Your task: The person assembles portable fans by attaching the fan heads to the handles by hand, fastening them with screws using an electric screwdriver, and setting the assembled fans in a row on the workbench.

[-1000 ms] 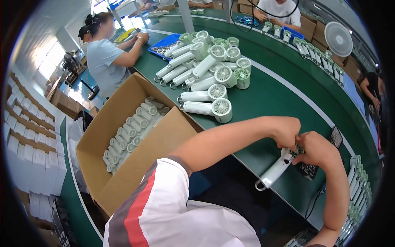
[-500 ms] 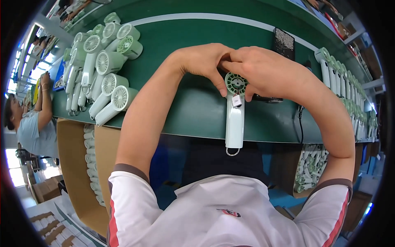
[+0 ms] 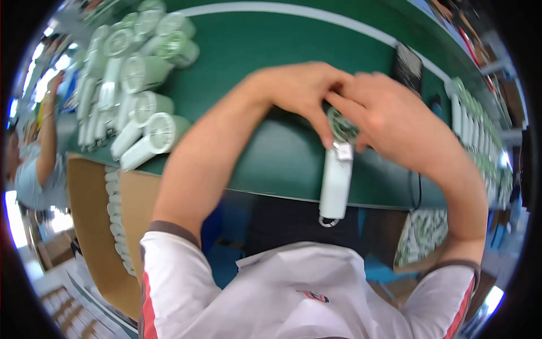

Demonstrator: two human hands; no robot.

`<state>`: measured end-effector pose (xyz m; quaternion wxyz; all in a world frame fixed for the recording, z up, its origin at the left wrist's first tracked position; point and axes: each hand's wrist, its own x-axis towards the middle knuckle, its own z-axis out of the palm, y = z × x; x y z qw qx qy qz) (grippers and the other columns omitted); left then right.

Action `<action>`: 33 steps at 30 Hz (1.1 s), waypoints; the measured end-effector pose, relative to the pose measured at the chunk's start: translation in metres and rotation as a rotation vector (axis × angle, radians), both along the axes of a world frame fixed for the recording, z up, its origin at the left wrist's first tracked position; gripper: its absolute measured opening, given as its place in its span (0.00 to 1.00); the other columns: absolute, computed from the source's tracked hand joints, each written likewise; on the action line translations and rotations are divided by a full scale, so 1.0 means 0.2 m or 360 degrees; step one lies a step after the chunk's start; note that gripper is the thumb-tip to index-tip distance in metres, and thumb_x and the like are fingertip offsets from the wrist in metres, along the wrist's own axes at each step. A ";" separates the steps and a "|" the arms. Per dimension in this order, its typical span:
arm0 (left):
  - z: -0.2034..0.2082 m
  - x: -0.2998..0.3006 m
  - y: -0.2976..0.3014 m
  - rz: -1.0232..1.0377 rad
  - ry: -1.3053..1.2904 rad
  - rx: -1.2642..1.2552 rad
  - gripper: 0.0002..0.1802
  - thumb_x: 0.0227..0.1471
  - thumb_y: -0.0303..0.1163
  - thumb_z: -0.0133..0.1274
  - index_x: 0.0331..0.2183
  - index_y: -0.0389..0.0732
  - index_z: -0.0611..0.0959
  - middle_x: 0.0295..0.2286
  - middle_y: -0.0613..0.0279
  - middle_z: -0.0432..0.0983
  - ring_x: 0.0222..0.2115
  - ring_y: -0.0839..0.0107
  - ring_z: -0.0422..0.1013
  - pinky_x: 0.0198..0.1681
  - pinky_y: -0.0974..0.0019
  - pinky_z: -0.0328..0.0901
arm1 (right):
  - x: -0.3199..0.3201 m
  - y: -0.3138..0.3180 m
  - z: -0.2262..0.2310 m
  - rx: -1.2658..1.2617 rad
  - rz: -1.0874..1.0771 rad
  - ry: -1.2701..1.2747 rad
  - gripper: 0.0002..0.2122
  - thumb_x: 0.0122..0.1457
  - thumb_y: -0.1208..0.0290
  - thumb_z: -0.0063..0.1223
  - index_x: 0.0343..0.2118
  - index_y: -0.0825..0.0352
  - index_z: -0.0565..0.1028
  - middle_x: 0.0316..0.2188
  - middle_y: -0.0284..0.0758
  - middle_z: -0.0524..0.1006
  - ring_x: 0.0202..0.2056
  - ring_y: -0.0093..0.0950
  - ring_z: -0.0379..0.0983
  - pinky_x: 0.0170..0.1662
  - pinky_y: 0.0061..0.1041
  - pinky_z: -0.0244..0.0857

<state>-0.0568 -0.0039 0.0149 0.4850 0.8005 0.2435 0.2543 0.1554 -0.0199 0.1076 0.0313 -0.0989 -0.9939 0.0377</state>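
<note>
A handheld fan (image 3: 337, 182) with a white handle and a pale green round head hangs between my hands, its handle pointing toward me over the table's front edge. My left hand (image 3: 302, 93) grips the fan's head from the left, thumb beside the neck. From the right, my right hand (image 3: 387, 113) curls over the head, its fingers meeting the left ones. Part of the green grille shows between the hands; the rest is covered. A small white tag-like piece (image 3: 343, 151) sits at the neck. The handle ends in a wrist loop (image 3: 328, 222).
Piled handheld fans (image 3: 144, 73) lie at the left of the green table (image 3: 254, 158); more stand in rows (image 3: 471, 121) at the right. A black tray (image 3: 407, 68) is beyond my right hand. Open cartons of fans (image 3: 93, 226) (image 3: 420, 240) stand below. A person (image 3: 42, 164) works at far left.
The picture has shifted and blurred with head motion. My hands and the fan appear farther right and slightly lower, with the handle slanted. Both hands keep their hold on the fan's head.
</note>
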 end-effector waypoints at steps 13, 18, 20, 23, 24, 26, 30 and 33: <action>-0.09 0.08 -0.01 -0.0034 -0.0106 0.0011 0.43 0.26 0.34 0.82 0.49 0.37 0.85 0.41 0.59 0.85 0.41 0.70 0.79 0.46 0.66 0.73 | 0.37 -0.05 -0.03 -0.0213 -0.0339 0.0432 0.24 0.49 0.79 0.66 0.52 0.71 0.77 0.46 0.44 0.79 0.45 0.43 0.75 0.50 0.35 0.69; 0.00 0.07 -0.07 -0.0042 0.0005 -0.0156 0.41 0.27 0.37 0.82 0.48 0.41 0.88 0.43 0.59 0.85 0.43 0.70 0.80 0.50 0.67 0.72 | 1.19 0.22 -0.24 0.0596 -0.0796 0.0113 0.24 0.58 0.87 0.46 0.59 0.70 0.72 0.53 0.46 0.75 0.54 0.45 0.71 0.60 0.39 0.63; -0.03 0.07 -0.05 -0.0081 -0.0025 -0.0122 0.40 0.27 0.38 0.82 0.48 0.42 0.88 0.43 0.60 0.85 0.43 0.70 0.80 0.49 0.67 0.72 | 1.22 0.18 -0.29 0.0579 -0.0844 -0.0027 0.26 0.58 0.87 0.43 0.61 0.70 0.70 0.57 0.46 0.73 0.58 0.45 0.68 0.63 0.40 0.59; 0.00 0.10 -0.03 -0.0078 0.0020 0.0012 0.40 0.27 0.34 0.81 0.48 0.40 0.87 0.42 0.59 0.85 0.42 0.70 0.80 0.47 0.66 0.74 | 1.28 0.07 -0.31 0.0537 -0.0935 -0.0241 0.32 0.52 0.84 0.49 0.64 0.67 0.67 0.65 0.45 0.67 0.66 0.46 0.61 0.69 0.41 0.54; 0.01 0.12 -0.03 -0.0092 -0.0036 0.0099 0.40 0.27 0.34 0.81 0.48 0.40 0.87 0.43 0.59 0.85 0.42 0.70 0.80 0.47 0.66 0.73 | 1.25 0.03 -0.28 0.0592 -0.0905 -0.0239 0.34 0.51 0.84 0.51 0.65 0.67 0.66 0.66 0.44 0.66 0.67 0.46 0.61 0.69 0.41 0.54; -0.05 0.09 -0.01 -0.0071 -0.0066 0.0124 0.42 0.27 0.33 0.81 0.50 0.39 0.85 0.45 0.57 0.84 0.44 0.70 0.79 0.51 0.66 0.72 | 1.11 0.09 -0.28 0.0644 -0.0768 -0.0139 0.41 0.42 0.84 0.60 0.66 0.66 0.65 0.67 0.42 0.66 0.68 0.44 0.59 0.70 0.42 0.53; -0.03 0.03 -0.06 -0.0024 -0.0068 -0.0257 0.41 0.30 0.27 0.80 0.51 0.36 0.83 0.45 0.59 0.83 0.46 0.71 0.77 0.55 0.64 0.71 | 0.99 0.21 -0.30 0.0503 -0.0452 -0.0151 0.41 0.34 0.84 0.62 0.61 0.69 0.69 0.62 0.45 0.69 0.65 0.45 0.64 0.68 0.45 0.58; -0.01 0.04 -0.07 -0.0009 -0.0076 -0.0303 0.41 0.29 0.26 0.79 0.50 0.35 0.83 0.43 0.59 0.84 0.44 0.70 0.79 0.52 0.65 0.72 | 1.15 0.24 -0.35 0.0568 -0.0432 -0.0192 0.39 0.36 0.84 0.64 0.60 0.69 0.70 0.60 0.46 0.71 0.62 0.48 0.67 0.67 0.45 0.60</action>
